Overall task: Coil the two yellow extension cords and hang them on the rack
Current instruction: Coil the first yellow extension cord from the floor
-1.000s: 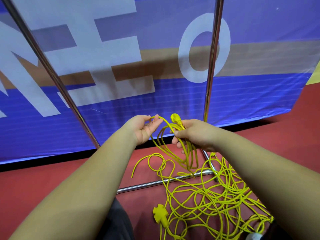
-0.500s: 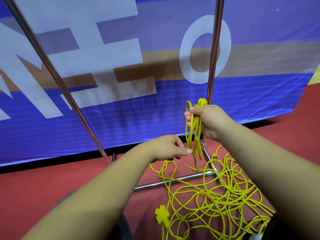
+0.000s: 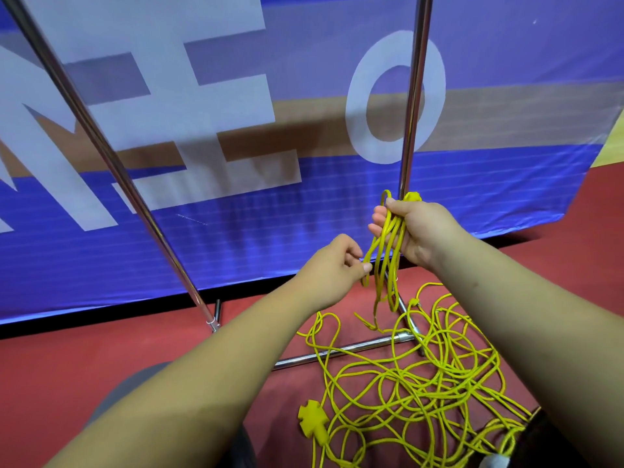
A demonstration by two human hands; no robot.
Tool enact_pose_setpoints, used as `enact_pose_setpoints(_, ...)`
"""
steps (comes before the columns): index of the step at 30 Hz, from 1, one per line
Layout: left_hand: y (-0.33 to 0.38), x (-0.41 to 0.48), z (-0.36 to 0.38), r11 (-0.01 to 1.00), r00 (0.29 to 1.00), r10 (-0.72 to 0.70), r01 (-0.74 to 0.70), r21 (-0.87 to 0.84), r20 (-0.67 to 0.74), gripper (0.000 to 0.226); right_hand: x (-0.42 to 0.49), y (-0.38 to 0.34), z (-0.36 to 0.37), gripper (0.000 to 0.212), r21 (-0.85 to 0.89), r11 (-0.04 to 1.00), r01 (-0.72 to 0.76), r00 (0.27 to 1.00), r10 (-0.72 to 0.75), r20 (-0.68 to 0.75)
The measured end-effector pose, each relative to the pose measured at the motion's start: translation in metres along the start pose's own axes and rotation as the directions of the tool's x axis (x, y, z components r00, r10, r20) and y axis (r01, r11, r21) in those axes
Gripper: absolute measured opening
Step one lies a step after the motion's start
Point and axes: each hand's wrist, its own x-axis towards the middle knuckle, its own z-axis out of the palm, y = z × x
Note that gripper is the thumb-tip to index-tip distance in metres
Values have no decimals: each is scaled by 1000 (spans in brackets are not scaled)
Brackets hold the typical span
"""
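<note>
My right hand (image 3: 417, 229) grips several hanging loops of yellow extension cord (image 3: 385, 261), with the plug end (image 3: 412, 196) poking out above my fist. My left hand (image 3: 332, 263) pinches one strand of those loops low on their left side. The remaining yellow cord (image 3: 415, 380) lies in a loose tangle on the red floor below, draped over the rack's base bar. A cross-shaped yellow socket block (image 3: 312, 422) lies at the tangle's front left. The chrome rack (image 3: 413, 96) has one upright just behind my right hand and a slanted pole (image 3: 101, 146) to the left.
A large blue banner (image 3: 270, 204) with white letters stands right behind the rack. The rack's low chrome base bar (image 3: 341, 351) crosses the red floor (image 3: 67, 363) under the cord. My grey-clad knee (image 3: 118, 396) shows at the bottom left.
My right hand rose with the coiled loops from waist level to beside the upright. My left hand let go up high, dropped lower and now pinches a strand under the coil.
</note>
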Motion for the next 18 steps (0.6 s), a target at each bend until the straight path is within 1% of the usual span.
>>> enact_pose_setpoints(1,-1,1,0,999,998,-7,8,31,-59,25,0,0,-1,16,-5,1000,-4,1000,4,8)
enact_pose_setpoints(2,-1,1,0,996,995,-1,10,88,-102,26,0,0,-1,15,-10,1000,-7,1000,7,19)
enact_pose_setpoints(3,-2,2,1,991,994,4,11,136,-109,24,0,1,-1,15,-13,1000,-6,1000,6,30)
enact_pose_setpoints(4,-4,2,3,987,997,3,9,161,-79,20,0,1,0,14,-15,1000,-2,999,2,42)
enact_pose_setpoints(6,-7,1,10,988,1000,-12,12,152,-2,19,0,2,2,13,-19,1000,11,998,-10,65)
enact_pose_setpoints(9,-9,1,22,989,999,-50,50,143,-2,31,1,4,6,15,-14,1000,21,996,-20,86)
enact_pose_setpoints(12,-9,1,30,994,997,-75,74,78,9,38,1,5,8,13,4,1000,28,995,-29,91)
enact_pose_setpoints(15,-14,3,34,996,996,-88,88,13,11,40,2,5,8,15,33,999,21,995,-24,96)
enact_pose_setpoints(18,-20,6,32,996,994,-83,81,33,68,33,2,5,7,12,36,999,12,996,-16,90)
